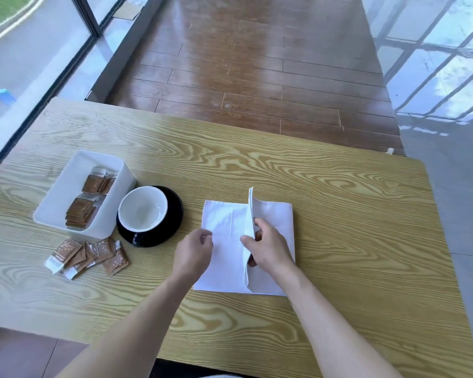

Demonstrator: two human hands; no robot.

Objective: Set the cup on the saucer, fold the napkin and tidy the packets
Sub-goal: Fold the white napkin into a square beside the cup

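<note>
A white napkin [227, 257] lies flat on the wooden table [339, 203], its middle flap standing upright. My right hand [268, 248] pinches that raised flap. My left hand [193, 253] rests on the napkin's left edge with its fingers curled and nothing in them. A white cup [142, 210] stands on a black saucer [172, 216] to the left. Several brown packets [89, 256] lie loose in front of a white box [66, 192], and more packets [86, 201] sit inside the box.
The table's far edge borders a brown plank floor [257, 77]. A glass wall [25, 64] runs along the left. Grey glossy floor lies to the right of the table.
</note>
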